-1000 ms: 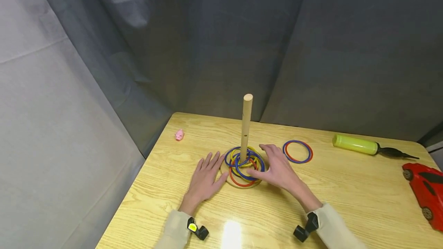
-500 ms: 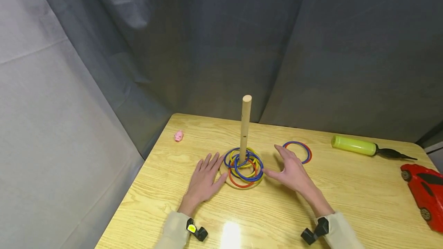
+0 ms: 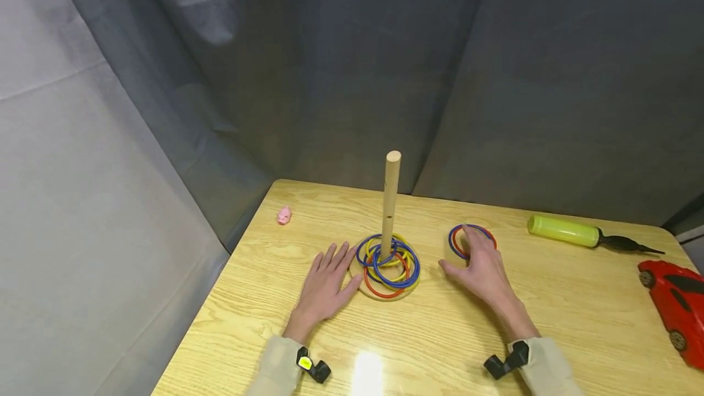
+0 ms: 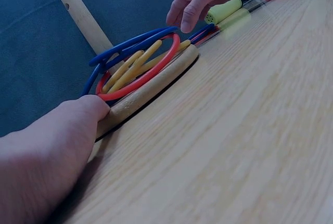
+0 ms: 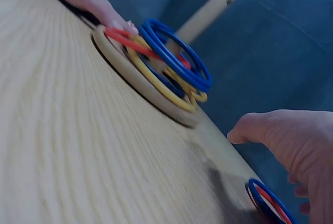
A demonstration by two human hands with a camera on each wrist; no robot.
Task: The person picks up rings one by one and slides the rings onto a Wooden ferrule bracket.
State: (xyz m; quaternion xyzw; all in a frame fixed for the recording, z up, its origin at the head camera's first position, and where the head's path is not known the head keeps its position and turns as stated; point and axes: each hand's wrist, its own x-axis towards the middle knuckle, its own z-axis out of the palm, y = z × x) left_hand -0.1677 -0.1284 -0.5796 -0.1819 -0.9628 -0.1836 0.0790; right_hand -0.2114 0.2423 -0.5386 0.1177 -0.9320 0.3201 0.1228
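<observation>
A wooden peg (image 3: 390, 206) stands upright on its round wooden base (image 3: 370, 291). Blue, yellow and red rings (image 3: 397, 284) lie in a loose, tilted heap around its foot. My left hand (image 3: 326, 291) lies at the base's left side with fingers straight, and its thumb (image 4: 93, 108) touches the base's edge in the left wrist view. To the right, my right hand (image 3: 484, 271) hovers over a loose blue ring and a red ring (image 3: 453, 239), fingers reaching forward, thumb spread away. It partly hides these two rings, and no grip on them shows.
A small pink pig (image 3: 283, 216) sits at the back left of the wooden table (image 3: 247, 286). Along the back right lies a yellow-green hand pump (image 3: 565, 230) with a black nozzle. A red toy car (image 3: 676, 307) is at the right edge. Dark curtains hang behind.
My right hand has moved right, away from the ring heap at the peg, to above the loose blue and red rings. My left hand has stayed at the base.
</observation>
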